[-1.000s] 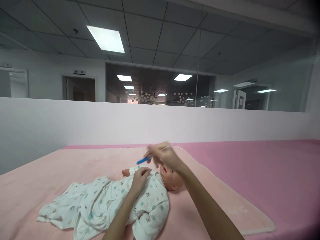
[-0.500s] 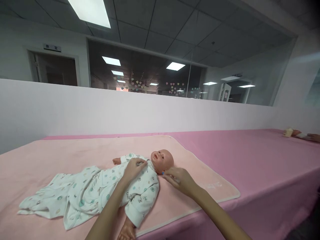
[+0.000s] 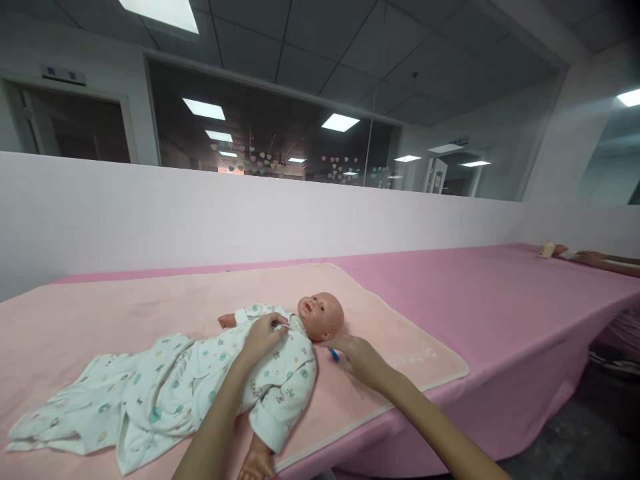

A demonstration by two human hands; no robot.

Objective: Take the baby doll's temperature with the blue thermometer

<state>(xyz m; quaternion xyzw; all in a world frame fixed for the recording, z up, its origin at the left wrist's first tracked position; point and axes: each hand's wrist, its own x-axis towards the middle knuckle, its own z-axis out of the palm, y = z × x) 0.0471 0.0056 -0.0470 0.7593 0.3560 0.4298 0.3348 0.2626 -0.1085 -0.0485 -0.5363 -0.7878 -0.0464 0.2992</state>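
A baby doll [image 3: 323, 315] lies face up, its head to the right, dressed in a white printed gown [image 3: 200, 367]. My left hand [image 3: 264, 339] rests on the gown's chest just below the collar, fingers pinched together. A thin white sliver shows at its fingertips; whether it is cloth or a separate item I cannot tell. Beside the doll's head and shoulder, my right hand [image 3: 359, 360] is closed on a slim blue-tipped item [image 3: 334, 355]. The item's other end looks pale or clear, and the palm covers its middle.
Under the doll is a peach blanket [image 3: 400, 333] spread over a pink table cover [image 3: 480, 293]. A low white wall [image 3: 250, 227] runs along the back. At the far right, another person's arm [image 3: 600, 260] lies on the table near a small cream-coloured container [image 3: 547, 250].
My right hand has tilted, and the blue tip now points more downward, lower and farther from the doll's head. My left hand stays at the chest. The view has shifted slightly right.
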